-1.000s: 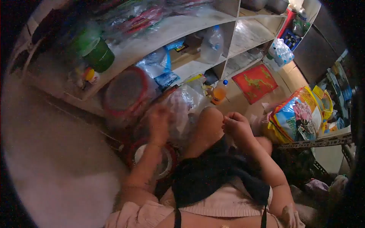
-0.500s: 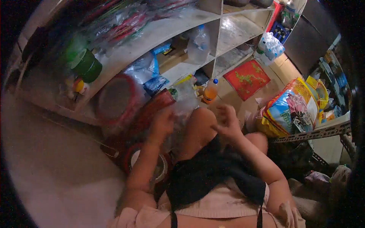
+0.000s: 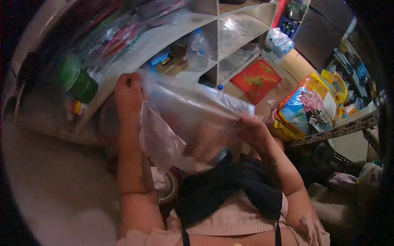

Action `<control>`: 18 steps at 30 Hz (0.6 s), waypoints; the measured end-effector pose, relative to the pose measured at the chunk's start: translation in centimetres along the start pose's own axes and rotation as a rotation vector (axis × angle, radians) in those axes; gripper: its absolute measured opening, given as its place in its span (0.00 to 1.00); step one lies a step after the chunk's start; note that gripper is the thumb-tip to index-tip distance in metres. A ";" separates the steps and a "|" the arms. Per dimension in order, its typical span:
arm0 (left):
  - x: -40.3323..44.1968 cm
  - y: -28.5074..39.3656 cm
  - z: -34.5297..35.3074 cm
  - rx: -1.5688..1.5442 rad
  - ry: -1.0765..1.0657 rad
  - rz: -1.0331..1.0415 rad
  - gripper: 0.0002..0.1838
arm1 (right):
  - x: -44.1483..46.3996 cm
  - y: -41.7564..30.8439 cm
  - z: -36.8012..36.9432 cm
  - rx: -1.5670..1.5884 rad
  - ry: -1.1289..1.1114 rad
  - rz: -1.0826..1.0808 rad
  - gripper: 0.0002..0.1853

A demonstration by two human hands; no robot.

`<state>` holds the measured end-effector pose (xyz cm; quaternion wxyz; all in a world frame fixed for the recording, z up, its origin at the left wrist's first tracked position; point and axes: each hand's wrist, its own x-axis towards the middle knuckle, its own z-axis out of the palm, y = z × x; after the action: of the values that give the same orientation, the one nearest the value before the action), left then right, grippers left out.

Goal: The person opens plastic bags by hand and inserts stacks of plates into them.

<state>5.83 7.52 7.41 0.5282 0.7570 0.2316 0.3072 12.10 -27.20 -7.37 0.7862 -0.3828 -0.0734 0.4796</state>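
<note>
A clear plastic bag point(image 3: 184, 98) is stretched between both hands in front of the knees. My left hand point(image 3: 130, 88) is closed on its upper left corner, raised near the shelf edge. At the bag's right end, my right hand point(image 3: 251, 127) grips the plastic with bent fingers. The lower left part of the bag hangs loose and crumpled. Through the film the legs show faintly. Behind the bag's top edge a blue bottle cap point(image 3: 220, 87) sticks up.
White shelving point(image 3: 164, 43) holds plastic packs and a clear bottle point(image 3: 198, 51). A green container point(image 3: 84, 86) stands at left. A red mat point(image 3: 256, 80) lies ahead, a colourful sack point(image 3: 305, 104) at right beside a perforated metal bar point(image 3: 340, 129). A round container point(image 3: 166, 184) is by the left arm.
Both hands now hold a clear plastic bag spread between them. My left hand has risen and moved left; my right hand has lowered slightly. The head view has shifted, moving the surroundings leftward.
</note>
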 end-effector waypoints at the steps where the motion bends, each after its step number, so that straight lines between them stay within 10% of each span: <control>1: 0.2 -0.1 0.4 0.145 0.026 0.011 0.11 | -0.1 0.1 0.3 0.302 -0.025 -0.096 0.15; 12: 2.7 -9.1 3.2 0.591 0.149 0.328 0.18 | 1.1 1.9 -2.4 -0.291 0.448 -0.104 0.05; 14: -1.7 -4.2 4.0 0.744 0.272 0.736 0.19 | 0.8 1.9 -2.3 -0.376 0.504 -0.097 0.05; 18: -10.4 -4.5 7.0 0.544 -0.268 0.691 0.15 | 1.2 2.0 -0.2 -0.589 0.614 -0.126 0.05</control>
<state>3.38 -2.63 -0.93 0.2021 0.9339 -0.0326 0.2930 11.41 -25.82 -9.19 0.6564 -0.7107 0.0069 0.2529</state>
